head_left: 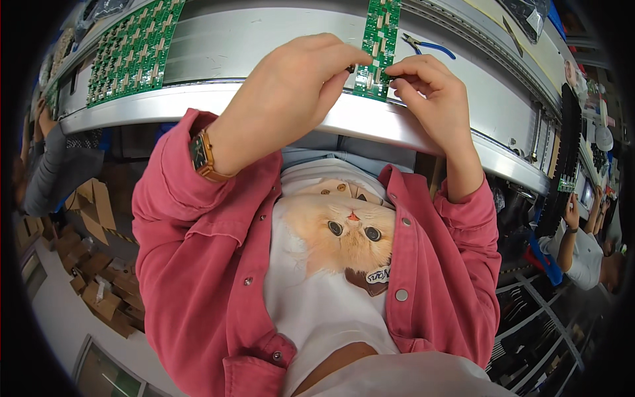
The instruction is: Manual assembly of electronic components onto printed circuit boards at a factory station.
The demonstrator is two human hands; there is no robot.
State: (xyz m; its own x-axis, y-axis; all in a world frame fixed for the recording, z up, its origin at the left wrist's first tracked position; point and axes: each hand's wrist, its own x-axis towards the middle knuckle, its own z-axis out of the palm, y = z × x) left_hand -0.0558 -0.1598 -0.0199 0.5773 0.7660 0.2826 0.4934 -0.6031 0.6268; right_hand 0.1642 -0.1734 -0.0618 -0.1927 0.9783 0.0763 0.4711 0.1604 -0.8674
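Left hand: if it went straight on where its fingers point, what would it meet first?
The left hand would probably meet the narrow green circuit board first; whether they are touching now is unclear.

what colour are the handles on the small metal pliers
The pliers' handles are blue, clearest in the head view.

A long silver bench [264,26] goes across the room, and its front edge is shiny with light. Brown cardboard boxes [106,291] sit in a messy pile at the left, near a pale wall [53,314] with a framed door or window, hard to tell which. Grey bars [550,317] cross at the lower right
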